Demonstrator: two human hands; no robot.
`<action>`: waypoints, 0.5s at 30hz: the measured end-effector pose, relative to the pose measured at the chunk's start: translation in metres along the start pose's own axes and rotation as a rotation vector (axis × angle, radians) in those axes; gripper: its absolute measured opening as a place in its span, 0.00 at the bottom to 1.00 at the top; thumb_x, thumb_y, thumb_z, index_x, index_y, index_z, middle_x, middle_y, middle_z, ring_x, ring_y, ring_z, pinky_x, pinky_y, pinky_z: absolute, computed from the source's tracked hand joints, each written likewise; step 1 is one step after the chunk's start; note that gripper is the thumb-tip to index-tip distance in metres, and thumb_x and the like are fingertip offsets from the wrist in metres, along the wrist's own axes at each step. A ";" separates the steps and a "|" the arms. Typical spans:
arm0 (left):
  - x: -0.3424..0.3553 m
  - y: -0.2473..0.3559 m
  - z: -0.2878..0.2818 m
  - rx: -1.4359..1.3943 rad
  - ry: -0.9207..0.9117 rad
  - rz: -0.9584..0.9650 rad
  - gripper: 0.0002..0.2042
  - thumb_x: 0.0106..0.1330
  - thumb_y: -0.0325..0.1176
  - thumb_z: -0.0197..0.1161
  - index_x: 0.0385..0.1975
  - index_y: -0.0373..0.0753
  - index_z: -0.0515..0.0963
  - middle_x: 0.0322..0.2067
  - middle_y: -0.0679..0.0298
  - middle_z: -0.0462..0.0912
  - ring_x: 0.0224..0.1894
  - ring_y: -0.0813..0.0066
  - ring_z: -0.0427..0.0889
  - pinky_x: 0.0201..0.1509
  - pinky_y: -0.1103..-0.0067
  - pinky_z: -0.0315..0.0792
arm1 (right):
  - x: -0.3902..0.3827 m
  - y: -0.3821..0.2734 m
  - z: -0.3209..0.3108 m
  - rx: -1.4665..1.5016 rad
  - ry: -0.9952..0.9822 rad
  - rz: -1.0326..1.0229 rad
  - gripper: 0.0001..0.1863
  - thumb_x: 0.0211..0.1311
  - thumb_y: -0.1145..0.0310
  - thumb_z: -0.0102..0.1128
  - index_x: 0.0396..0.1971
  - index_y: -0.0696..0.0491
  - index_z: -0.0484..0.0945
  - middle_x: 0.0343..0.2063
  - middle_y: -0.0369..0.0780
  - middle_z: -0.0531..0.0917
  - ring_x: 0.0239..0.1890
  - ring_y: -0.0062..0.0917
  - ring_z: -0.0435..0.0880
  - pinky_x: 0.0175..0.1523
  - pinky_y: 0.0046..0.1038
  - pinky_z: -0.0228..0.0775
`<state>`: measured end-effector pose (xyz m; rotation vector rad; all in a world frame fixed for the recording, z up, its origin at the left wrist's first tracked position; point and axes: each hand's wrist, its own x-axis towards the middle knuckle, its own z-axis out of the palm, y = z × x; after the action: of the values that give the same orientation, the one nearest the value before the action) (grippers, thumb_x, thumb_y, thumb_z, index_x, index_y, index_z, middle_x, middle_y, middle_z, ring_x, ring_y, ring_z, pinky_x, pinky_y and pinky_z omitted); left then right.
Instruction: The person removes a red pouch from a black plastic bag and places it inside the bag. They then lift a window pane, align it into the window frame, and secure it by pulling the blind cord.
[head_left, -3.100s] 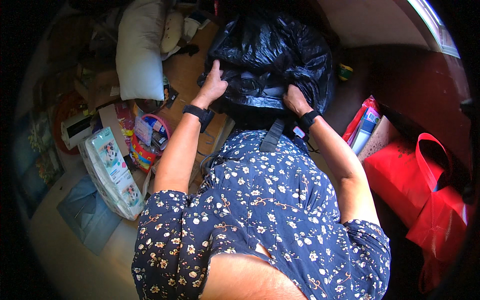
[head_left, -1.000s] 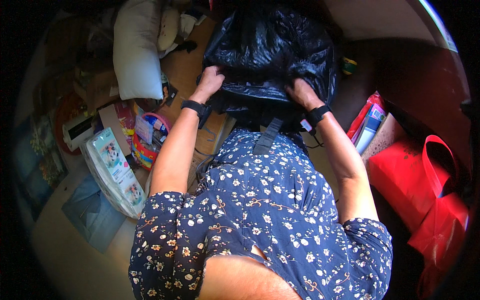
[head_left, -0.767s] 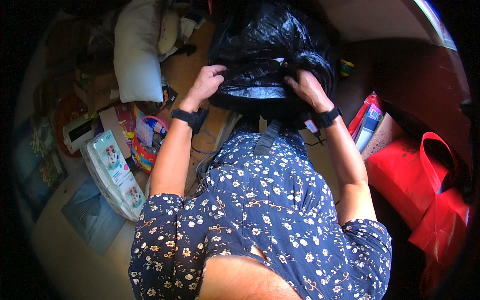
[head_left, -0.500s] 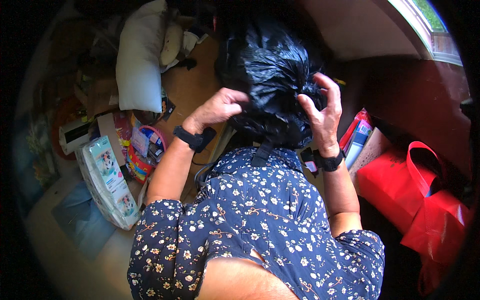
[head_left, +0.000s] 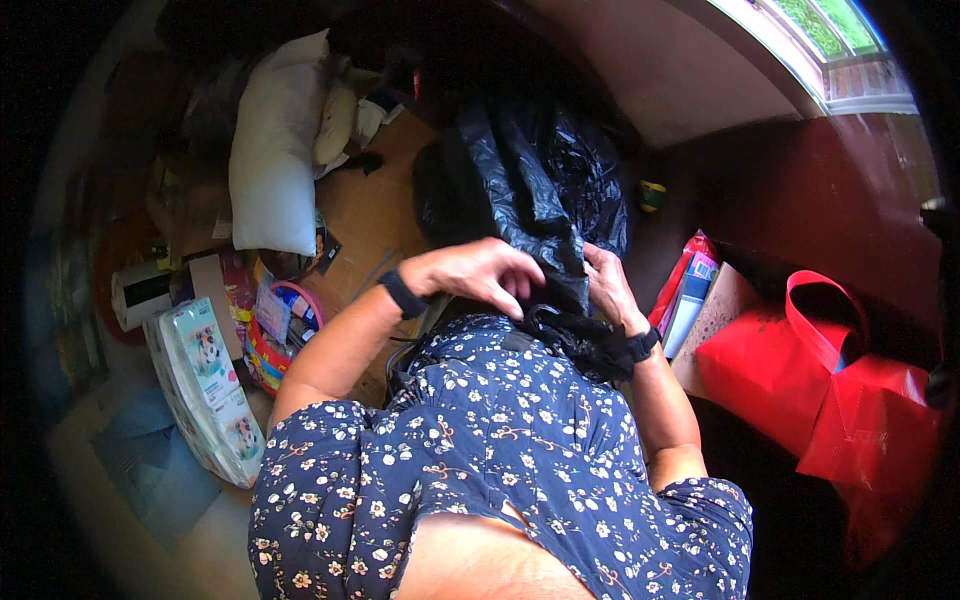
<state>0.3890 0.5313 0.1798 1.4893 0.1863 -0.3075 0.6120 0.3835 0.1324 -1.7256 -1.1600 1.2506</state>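
A large black plastic bag [head_left: 520, 170] stands in front of my body, its shiny film gathered and creased toward me. Close against its near side, my left hand [head_left: 485, 275] has its fingers curved, with a gap between thumb and fingertips. My right hand [head_left: 608, 288] is closed on the gathered plastic at the bag's right side; some of its fingertips are hidden behind the film. Loose folds of black plastic hang below the two hands, over the front of my flowered top. Dark bands circle both wrists.
At left are a white pillow [head_left: 275, 150], a plastic-wrapped pack [head_left: 210, 390] and a pink-rimmed basket [head_left: 268, 360] holding small packages. A red tote bag [head_left: 770, 370] stands at right beside upright flat items [head_left: 690, 295]. A small green-yellow object [head_left: 651, 196] lies beyond.
Both hands have come down closer to my body, and the right has closed on the plastic. The bag's bunched top is now drawn out in long folds toward me.
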 end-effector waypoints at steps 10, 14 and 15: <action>0.017 -0.054 -0.010 1.224 0.655 -0.039 0.46 0.51 0.26 0.67 0.73 0.49 0.51 0.75 0.56 0.39 0.77 0.52 0.39 0.75 0.50 0.38 | -0.018 -0.037 0.023 0.101 -0.360 -0.143 0.08 0.58 0.76 0.48 0.20 0.59 0.65 0.18 0.30 0.62 0.23 0.14 0.62 0.27 0.25 0.60; 0.058 -0.081 -0.036 0.937 0.500 0.195 0.08 0.64 0.34 0.57 0.39 0.45 0.81 0.52 0.60 0.82 0.65 0.60 0.71 0.73 0.49 0.44 | -0.019 -0.034 0.008 0.082 -0.320 -0.017 0.12 0.62 0.73 0.50 0.19 0.56 0.65 0.19 0.28 0.63 0.24 0.11 0.62 0.27 0.23 0.58; 0.062 -0.089 -0.042 0.916 0.538 0.160 0.08 0.63 0.34 0.58 0.38 0.44 0.81 0.45 0.59 0.84 0.57 0.58 0.76 0.68 0.53 0.54 | -0.020 -0.028 0.002 0.162 -0.276 -0.049 0.09 0.64 0.70 0.54 0.25 0.57 0.70 0.24 0.30 0.67 0.29 0.13 0.66 0.33 0.22 0.62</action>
<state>0.4222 0.5630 0.0736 2.4664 0.3819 0.1876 0.6000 0.3746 0.1639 -1.4305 -1.2108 1.5437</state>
